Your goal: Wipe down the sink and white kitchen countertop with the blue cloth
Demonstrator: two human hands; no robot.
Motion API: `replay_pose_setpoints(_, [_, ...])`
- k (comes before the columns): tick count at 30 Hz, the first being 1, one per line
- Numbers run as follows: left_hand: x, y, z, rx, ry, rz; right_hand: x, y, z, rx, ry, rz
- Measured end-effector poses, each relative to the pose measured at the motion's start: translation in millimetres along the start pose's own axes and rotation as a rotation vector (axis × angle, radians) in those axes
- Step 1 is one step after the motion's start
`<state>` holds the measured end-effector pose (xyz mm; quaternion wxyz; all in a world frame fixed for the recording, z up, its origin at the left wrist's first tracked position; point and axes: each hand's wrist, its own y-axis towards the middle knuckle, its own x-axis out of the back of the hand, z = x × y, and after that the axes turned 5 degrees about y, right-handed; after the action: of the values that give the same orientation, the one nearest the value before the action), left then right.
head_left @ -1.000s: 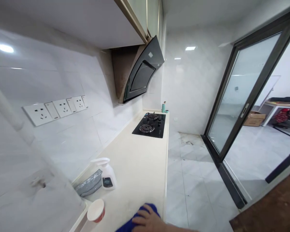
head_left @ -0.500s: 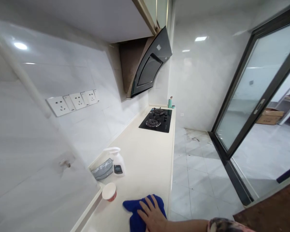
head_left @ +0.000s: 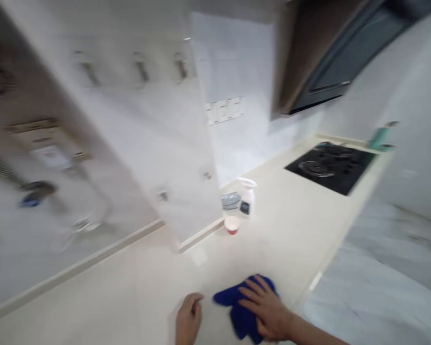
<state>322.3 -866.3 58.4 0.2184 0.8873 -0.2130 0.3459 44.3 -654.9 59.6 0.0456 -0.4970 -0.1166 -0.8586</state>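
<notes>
A blue cloth (head_left: 243, 311) lies bunched on the pale countertop (head_left: 273, 249). My right hand (head_left: 269, 306) rests on top of it, palm down and fingers spread, pressing it to the surface. To the left, just above the counter or on it, is my left hand (head_left: 188, 316). Its fingers are curled in, and nothing shows in them. A gap of bare counter separates it from the cloth. Beyond both hands stands a small white and red paper cup (head_left: 232, 224).
Behind the cup are a white spray bottle (head_left: 247, 201) and a grey packet (head_left: 230, 201) by the wall. Farther along sits a black gas hob (head_left: 330, 165) under a range hood (head_left: 345, 57). A green bottle (head_left: 378, 139) is at the far end. Pipe fittings (head_left: 39, 189) at left are blurred.
My view has swung left, bringing more wall and counter into sight. My left hand has come into view. My right hand stays spread on the blue cloth.
</notes>
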Motion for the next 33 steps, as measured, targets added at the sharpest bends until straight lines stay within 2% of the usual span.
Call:
replay_pose_setpoints(3, [25.5,-34.5,13.8,0.087,0.086,-0.08,-8.0,-36.2,-39.7,-0.032,-0.168,-0.138])
replay_pose_setpoints(6, [57.4,-82.0,37.1,0.233,0.213,-0.21,-28.8,-47.5,-71.8,-0.003,-0.235,-0.297])
replay_pose_setpoints(8, [75.7,-113.7,50.0,0.348,0.301,-0.307,-40.5,-42.8,-72.7,-0.008,-0.225,-0.363])
replay_pose_setpoints(10, [86.7,-136.5,57.8,0.443,0.355,-0.358,-47.0,-30.0,-57.7,-0.039,-0.207,-0.381])
replay_pose_setpoints(11, [89.0,-143.2,59.8,0.472,0.384,-0.347,-48.4,-20.5,-46.4,-0.057,-0.204,-0.37])
replay_pose_setpoints(13, [88.6,-147.8,61.2,0.491,0.476,-0.275,-48.5,5.0,-21.3,-0.073,-0.209,-0.306])
replay_pose_setpoints(15, [84.7,-144.9,61.5,0.477,0.607,-0.203,-46.8,38.4,1.7,-0.066,-0.22,-0.175])
replay_pose_setpoints(18, [79.8,-137.4,64.6,0.447,0.741,-0.181,-43.0,96.9,26.5,-0.08,-0.207,0.035])
replay_pose_setpoints(21, [78.9,-132.6,68.0,0.423,0.784,-0.171,-37.5,151.1,46.7,-0.125,-0.114,0.119])
replay_pose_setpoints(24, [80.8,-130.1,65.2,0.41,0.805,-0.174,-32.6,180.8,66.7,-0.166,-0.023,0.15])
replay_pose_setpoints(26, [82.7,-128.2,60.8,0.408,0.816,-0.183,-31.6,179.5,75.9,-0.148,0.029,0.153])
replay_pose_setpoints(28, [84.8,-125.5,56.6,0.401,0.82,-0.184,-33.1,161.7,78.7,-0.066,0.081,0.152])
replay_pose_setpoints(31, [87.1,-120.7,53.1,0.4,0.792,-0.171,-36.5,116.3,69.1,0.086,0.142,0.127])
replay_pose_setpoints(33, [87.5,-117.9,52.4,0.43,0.757,-0.157,-34.3,83.0,52.5,0.108,0.141,0.092])
